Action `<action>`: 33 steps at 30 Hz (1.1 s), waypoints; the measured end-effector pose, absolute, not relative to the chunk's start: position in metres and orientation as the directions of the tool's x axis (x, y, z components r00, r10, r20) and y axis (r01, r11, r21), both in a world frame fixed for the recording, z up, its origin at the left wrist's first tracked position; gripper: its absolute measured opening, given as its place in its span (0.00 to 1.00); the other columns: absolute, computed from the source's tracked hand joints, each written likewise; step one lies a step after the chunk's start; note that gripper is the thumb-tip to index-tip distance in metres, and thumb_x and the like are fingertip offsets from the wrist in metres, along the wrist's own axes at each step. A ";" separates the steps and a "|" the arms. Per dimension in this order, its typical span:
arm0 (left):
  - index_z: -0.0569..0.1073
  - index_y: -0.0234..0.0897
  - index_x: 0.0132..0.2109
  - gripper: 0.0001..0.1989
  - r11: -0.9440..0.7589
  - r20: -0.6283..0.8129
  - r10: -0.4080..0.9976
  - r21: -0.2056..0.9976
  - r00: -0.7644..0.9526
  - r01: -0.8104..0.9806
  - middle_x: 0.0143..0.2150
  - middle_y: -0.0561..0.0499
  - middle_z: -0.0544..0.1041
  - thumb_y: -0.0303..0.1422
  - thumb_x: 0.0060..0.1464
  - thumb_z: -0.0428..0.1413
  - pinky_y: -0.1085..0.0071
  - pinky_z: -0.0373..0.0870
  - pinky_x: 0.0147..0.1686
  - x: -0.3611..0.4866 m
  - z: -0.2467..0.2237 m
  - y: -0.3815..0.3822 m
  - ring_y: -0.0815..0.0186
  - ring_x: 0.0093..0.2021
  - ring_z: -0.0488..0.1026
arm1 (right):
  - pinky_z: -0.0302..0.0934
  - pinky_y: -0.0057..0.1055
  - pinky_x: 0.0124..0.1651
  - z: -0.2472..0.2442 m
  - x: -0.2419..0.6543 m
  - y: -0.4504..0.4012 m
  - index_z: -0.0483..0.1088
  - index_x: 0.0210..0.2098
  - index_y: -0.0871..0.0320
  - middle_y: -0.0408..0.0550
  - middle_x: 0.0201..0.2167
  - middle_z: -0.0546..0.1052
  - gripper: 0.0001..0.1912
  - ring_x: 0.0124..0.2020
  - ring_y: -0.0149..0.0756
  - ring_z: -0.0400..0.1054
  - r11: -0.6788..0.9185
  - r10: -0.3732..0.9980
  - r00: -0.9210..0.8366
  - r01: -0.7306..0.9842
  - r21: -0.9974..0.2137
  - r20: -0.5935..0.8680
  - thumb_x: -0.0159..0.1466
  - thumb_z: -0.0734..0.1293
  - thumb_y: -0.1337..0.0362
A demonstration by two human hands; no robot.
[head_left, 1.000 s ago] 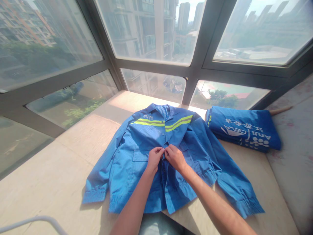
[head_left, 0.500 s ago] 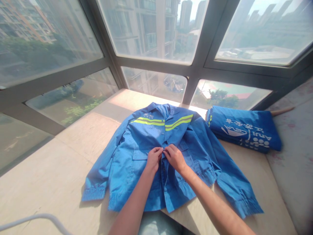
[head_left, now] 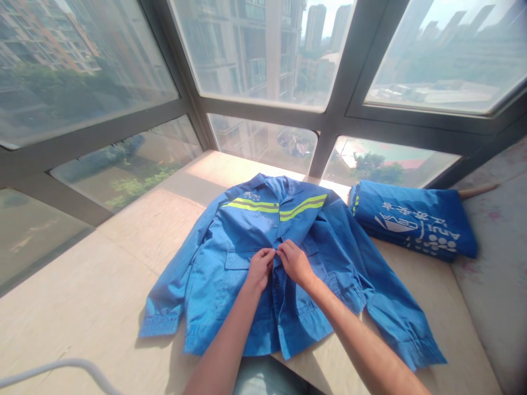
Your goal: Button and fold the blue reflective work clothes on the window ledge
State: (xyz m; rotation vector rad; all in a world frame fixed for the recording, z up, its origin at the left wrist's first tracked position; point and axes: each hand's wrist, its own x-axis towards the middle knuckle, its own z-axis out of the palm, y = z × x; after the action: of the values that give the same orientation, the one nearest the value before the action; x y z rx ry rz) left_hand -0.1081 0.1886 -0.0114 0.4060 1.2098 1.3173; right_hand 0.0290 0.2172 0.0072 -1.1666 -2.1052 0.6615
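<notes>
Apparently working a hidden button midway down the jacket point(head_left: 247, 230), spread face-up on the surface point(head_left: 102, 307), with left hand point(head_left: 260, 267) and right hand point(head_left: 295, 262) pinched on its front, nearly touching; next, probably best to steady both edges and align button with hole.

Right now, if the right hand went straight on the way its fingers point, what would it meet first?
The right hand would probably meet the left hand first, just beside it over the jacket; depth is unclear.
</notes>
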 end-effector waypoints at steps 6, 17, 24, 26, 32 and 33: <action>0.76 0.32 0.34 0.24 0.251 -0.372 0.897 0.874 -0.238 -0.416 0.25 0.55 0.74 0.45 0.35 0.72 0.76 0.63 0.26 -0.108 -0.015 0.187 0.74 0.23 0.67 | 0.59 0.29 0.39 0.001 0.025 0.230 0.68 0.28 0.56 0.44 0.28 0.71 0.09 0.33 0.35 0.65 0.197 0.952 -0.293 0.368 -0.909 0.088 0.63 0.63 0.61; 0.77 0.36 0.36 0.12 0.111 -0.117 0.952 0.993 -0.283 -0.037 0.33 0.50 0.78 0.38 0.45 0.66 0.71 0.69 0.40 -0.114 -0.013 0.188 0.65 0.35 0.74 | 0.54 0.25 0.26 0.004 0.026 0.241 0.70 0.26 0.58 0.39 0.17 0.67 0.13 0.21 0.29 0.59 -0.138 0.928 -0.292 0.306 -0.942 -0.231 0.58 0.63 0.55; 0.75 0.37 0.39 0.09 0.159 -0.116 0.968 0.970 -0.224 0.183 0.31 0.50 0.77 0.34 0.49 0.61 0.72 0.67 0.35 -0.116 -0.018 0.187 0.65 0.31 0.73 | 0.56 0.27 0.33 0.012 0.032 0.233 0.74 0.28 0.56 0.45 0.26 0.76 0.10 0.30 0.34 0.68 0.087 0.947 -0.309 0.521 -0.849 -0.093 0.62 0.65 0.60; 0.75 0.39 0.37 0.05 0.178 -0.118 0.969 0.943 -0.218 0.281 0.30 0.51 0.77 0.32 0.51 0.60 0.71 0.65 0.35 -0.116 -0.017 0.184 0.65 0.30 0.72 | 0.55 0.28 0.32 0.017 0.033 0.233 0.73 0.25 0.55 0.46 0.25 0.76 0.16 0.30 0.35 0.70 0.145 0.946 -0.306 0.699 -0.701 -0.109 0.66 0.63 0.57; 0.75 0.40 0.39 0.06 0.198 -0.122 0.978 0.808 -0.172 0.554 0.36 0.46 0.79 0.26 0.53 0.57 0.67 0.63 0.43 -0.111 -0.009 0.180 0.57 0.40 0.75 | 0.61 0.30 0.37 0.031 0.016 0.259 0.74 0.42 0.56 0.56 0.43 0.77 0.10 0.44 0.43 0.73 0.196 0.980 -0.195 0.896 -0.398 0.042 0.68 0.64 0.58; 0.75 0.39 0.41 0.07 0.205 -0.133 0.978 0.783 -0.163 0.587 0.37 0.44 0.79 0.26 0.55 0.56 0.67 0.63 0.42 -0.110 -0.009 0.179 0.56 0.41 0.76 | 0.62 0.31 0.39 0.031 0.011 0.265 0.72 0.46 0.57 0.59 0.47 0.76 0.11 0.48 0.46 0.72 0.190 0.982 -0.180 0.897 -0.398 0.062 0.66 0.66 0.59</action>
State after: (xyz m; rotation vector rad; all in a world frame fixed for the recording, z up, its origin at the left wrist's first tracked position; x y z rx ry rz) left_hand -0.1103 0.1791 -0.0086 1.4558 1.8383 0.7753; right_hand 0.0114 0.2650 0.0306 -1.7822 -2.1668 0.3929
